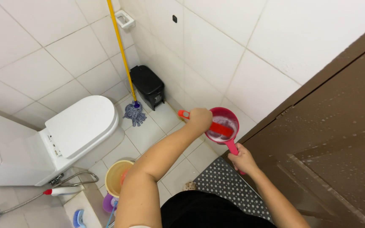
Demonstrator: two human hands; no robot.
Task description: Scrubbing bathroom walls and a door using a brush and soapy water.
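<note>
A person's right hand (242, 158) is wrapped tight around the handle of a round pink plastic water dipper (221, 125), its bowl of soapy, foamy water sitting just above and beyond that grip, held over the white tiled floor (148, 135) close to the brown wooden door (330, 139), whose face is speckled with droplets. The left hand (199, 118) is clenched around a red-orange plastic brush (210, 124), its handle tip poking out to the left of the fist and its red body running from the fist across the dipper's bowl; the bristles cannot be made out. Well beyond the left hand, a yellow-handled mop with a grey string head (134, 112) leans on the wall beside a small black pedal bin (148, 85). Far left of both hands stands a white toilet with its lid down (81, 126). Below the left forearm, a yellow plastic bucket (115, 177) is partly hidden by the arm. A grey dotted mat (229, 185) lies under the right wrist.
</note>
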